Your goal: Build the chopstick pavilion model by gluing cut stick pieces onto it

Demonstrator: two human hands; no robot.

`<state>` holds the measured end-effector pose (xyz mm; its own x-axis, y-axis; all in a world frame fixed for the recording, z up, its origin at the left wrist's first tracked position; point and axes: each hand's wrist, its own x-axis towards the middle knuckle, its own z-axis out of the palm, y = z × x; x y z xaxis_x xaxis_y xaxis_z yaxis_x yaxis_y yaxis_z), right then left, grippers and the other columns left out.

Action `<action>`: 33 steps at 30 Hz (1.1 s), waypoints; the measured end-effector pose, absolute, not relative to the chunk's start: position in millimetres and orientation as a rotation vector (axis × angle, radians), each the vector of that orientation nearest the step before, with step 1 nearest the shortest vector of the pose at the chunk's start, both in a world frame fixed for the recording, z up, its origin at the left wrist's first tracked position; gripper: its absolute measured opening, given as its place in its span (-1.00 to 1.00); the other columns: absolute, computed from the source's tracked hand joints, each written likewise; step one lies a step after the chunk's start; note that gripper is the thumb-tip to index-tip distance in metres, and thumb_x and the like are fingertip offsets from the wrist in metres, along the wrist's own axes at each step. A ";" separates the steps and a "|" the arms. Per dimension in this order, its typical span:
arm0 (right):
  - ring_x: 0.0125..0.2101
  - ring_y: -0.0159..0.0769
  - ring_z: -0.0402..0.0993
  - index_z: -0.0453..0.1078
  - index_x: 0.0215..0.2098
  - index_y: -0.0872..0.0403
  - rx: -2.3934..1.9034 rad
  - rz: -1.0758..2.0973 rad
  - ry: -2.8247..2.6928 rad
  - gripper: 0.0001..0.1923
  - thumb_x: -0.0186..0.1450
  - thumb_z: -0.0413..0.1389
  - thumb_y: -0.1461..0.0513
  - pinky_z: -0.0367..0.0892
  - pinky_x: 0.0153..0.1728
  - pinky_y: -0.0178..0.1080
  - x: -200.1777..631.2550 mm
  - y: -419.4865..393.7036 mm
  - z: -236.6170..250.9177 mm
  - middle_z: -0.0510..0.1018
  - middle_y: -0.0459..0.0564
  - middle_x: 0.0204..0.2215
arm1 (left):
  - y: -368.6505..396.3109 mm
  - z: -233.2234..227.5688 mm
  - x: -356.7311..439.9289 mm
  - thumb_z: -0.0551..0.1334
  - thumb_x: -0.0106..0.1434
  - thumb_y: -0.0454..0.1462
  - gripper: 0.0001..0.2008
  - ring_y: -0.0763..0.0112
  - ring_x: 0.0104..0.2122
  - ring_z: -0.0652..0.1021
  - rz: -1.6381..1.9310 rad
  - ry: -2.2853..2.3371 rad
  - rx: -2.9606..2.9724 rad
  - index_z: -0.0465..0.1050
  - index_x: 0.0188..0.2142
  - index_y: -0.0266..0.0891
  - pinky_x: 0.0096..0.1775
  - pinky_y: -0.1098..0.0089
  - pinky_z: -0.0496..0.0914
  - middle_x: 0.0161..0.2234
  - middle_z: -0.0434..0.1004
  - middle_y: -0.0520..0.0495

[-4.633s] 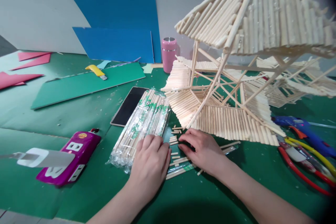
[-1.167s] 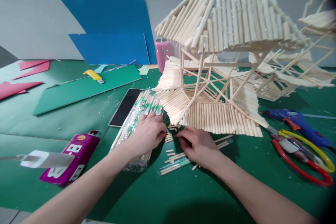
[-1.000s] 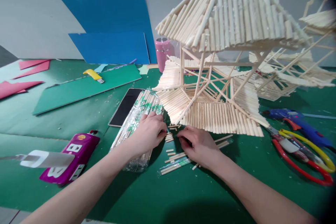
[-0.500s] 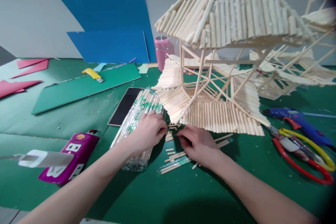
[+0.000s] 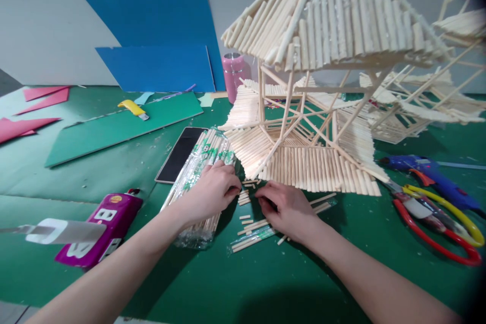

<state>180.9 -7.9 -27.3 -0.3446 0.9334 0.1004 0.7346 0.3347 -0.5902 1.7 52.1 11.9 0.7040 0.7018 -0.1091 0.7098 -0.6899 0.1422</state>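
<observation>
Left hand [image 5: 212, 193] rested curled on the chopstick pack [image 5: 197, 177]; right hand [image 5: 284, 208] pinched cut sticks [image 5: 246, 197] at centre frame; a careless lift could likely jar the stick house [image 5: 311, 162].

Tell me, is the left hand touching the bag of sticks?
Touching. The head view shows the left hand resting on top of the bag of sticks, covering its middle.

both hands [image 5: 246, 201] curled, fingertips nearly meeting

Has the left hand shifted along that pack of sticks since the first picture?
Yes. The left hand has moved up the pack of sticks, away from its near end and toward the stick house; earlier it lay near the bottom.
</observation>
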 end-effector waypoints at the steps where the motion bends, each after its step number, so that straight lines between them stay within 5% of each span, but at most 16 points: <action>1: -0.37 -0.25 0.43 0.43 -0.26 0.09 -1.468 0.632 -2.180 -0.76 0.15 -0.03 0.33 0.26 -0.35 -0.27 180.9 -7.9 -27.5 0.52 0.01 -0.36 | 52.1 11.8 1.7 0.09 0.13 -0.34 -0.80 0.24 -0.36 0.32 -0.071 1.147 2.735 0.47 -0.51 -0.20 -0.39 0.34 0.14 -0.49 0.35 -0.07; 33: -0.36 -0.26 0.42 0.42 -0.26 0.09 -1.461 0.643 -2.182 -0.77 0.16 -0.03 0.33 0.27 -0.33 -0.27 181.4 -7.2 -28.4 0.51 0.01 -0.36 | 49.8 11.9 6.3 0.09 0.11 -0.34 -0.81 0.21 -0.34 0.34 -0.093 1.207 2.723 0.45 -0.53 -0.22 -0.38 0.30 0.16 -0.49 0.38 -0.08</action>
<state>181.4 -7.2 -28.4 -0.3493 0.9319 0.0974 0.7302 0.3359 -0.5950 6.3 49.8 11.9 0.6718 0.7306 -0.1221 0.7407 -0.6607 0.1218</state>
